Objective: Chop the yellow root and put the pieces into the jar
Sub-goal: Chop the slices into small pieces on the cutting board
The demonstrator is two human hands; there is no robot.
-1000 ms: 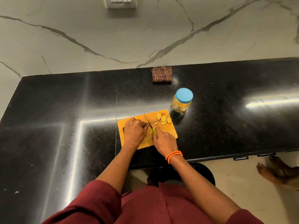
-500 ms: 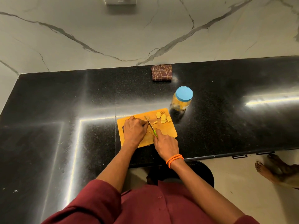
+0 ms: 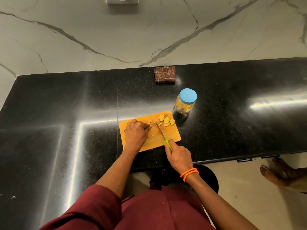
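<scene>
**Knife drawn back from the root, slices waiting**

Black granite counter (image 3: pixel 66 113) under a veined marble wall; one orange cutting board (image 3: pixel 172 135) at centre frame; one folded checked cloth (image 3: pixel 164 74) by the wall, upper centre.

Change: half a second ago the blade sat hard against the left fingers; now the knife (image 3: pixel 162 132) lies clear of them, tip up-frame, a strip of bare board between; reads as a pause between cuts, or chopping near done.

Left hand (image 3: pixel 136 131) curled knuckles-up at the board's left half, fingertips pinching what is probably the remaining stub of yellow root (image 3: pixel 150 121); the stub is mostly hidden. Right hand (image 3: pixel 180 157) wrapped round the green handle at the board's lower right corner; two orange bangles on that wrist.

Count: about five cut slices (image 3: pixel 166 120) clustered at the board's upper right; a few small scraps mid-board; one jar (image 3: pixel 185 103) just beyond that corner, blue lid on, yellow contents inside; lid must come off before transfer.
</scene>
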